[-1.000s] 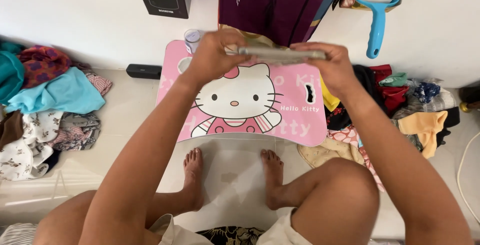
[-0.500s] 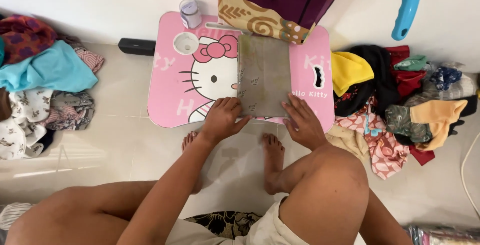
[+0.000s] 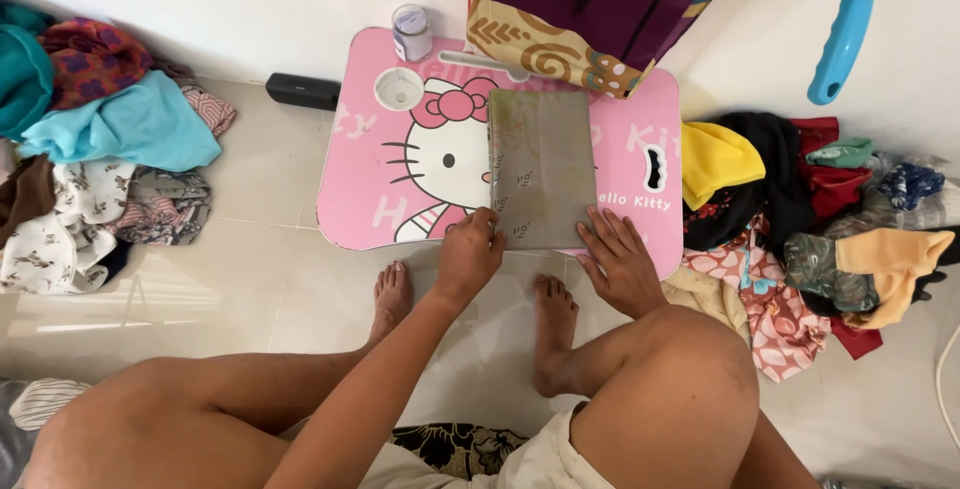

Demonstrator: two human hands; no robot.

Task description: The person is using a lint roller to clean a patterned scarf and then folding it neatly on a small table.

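- Folded olive-grey cloth (image 3: 541,169) lies flat on the pink lap table (image 3: 370,204), right of the cartoon cat print, its near edge at the table's front rim.
- A second ago the cloth was held up in the air between both hands; half a second ago it was already down. Now it sits a little squarer.
- Left hand (image 3: 468,254) presses the near left corner, fingers curled on the edge; pinching or only pushing, cannot tell.
- Right hand (image 3: 620,259) lies flat and spread at the near right corner, palm down, gripping nothing.
- Judgement: the fold looks done and is being smoothed.
- Around: small jar (image 3: 411,32) and white lid (image 3: 398,87) at the table's far left; purple patterned fabric (image 3: 590,9) overhangs the far edge, just beyond the cloth.
- Clothes piles (image 3: 110,149) left and right; blue lint roller (image 3: 850,19) on the wall.
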